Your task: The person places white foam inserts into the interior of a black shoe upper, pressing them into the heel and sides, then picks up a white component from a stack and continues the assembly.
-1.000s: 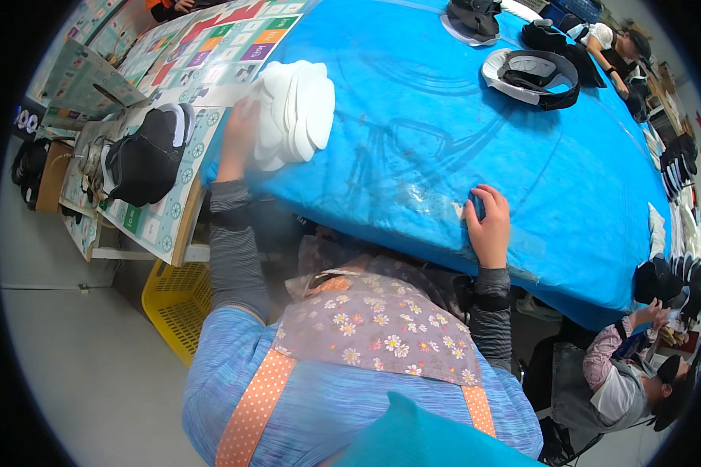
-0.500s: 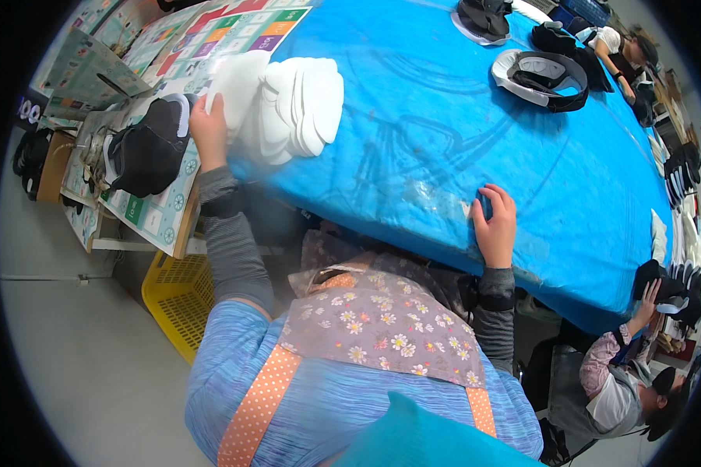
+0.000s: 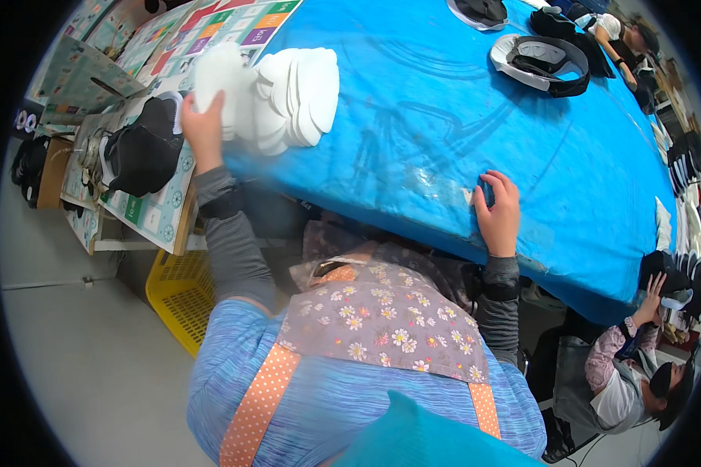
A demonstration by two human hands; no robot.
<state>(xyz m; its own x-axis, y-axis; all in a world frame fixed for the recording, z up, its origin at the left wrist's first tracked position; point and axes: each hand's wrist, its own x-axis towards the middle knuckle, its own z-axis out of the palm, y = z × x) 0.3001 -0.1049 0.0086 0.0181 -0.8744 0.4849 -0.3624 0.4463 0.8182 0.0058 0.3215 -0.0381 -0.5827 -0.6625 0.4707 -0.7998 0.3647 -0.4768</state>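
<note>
My left hand (image 3: pixel 204 131) is closed on the lower edge of a white rounded sheet (image 3: pixel 220 74), thumb and fingers pinching it. That sheet stands beside a leaning stack of white sheets (image 3: pixel 308 97) of similar shape on the blue-covered table. Just left of my left hand sits a black cap (image 3: pixel 144 148) with a pale brim edge. Over at the table's near edge, my right hand (image 3: pixel 500 214) rests with its fingers loosely bent and thumb apart; it holds nothing that I can see.
Several black and white caps (image 3: pixel 541 66) lie at the far right of the blue table (image 3: pixel 413 132). A yellow basket (image 3: pixel 181 296) stands on the floor at left. Co-workers sit along the right side, one with a hand (image 3: pixel 653 300) on a black cap.
The white sheet in my left hand has lifted slightly and shifted left, along with the hand. My right hand stays at the table edge. The whole view has shifted a little.
</note>
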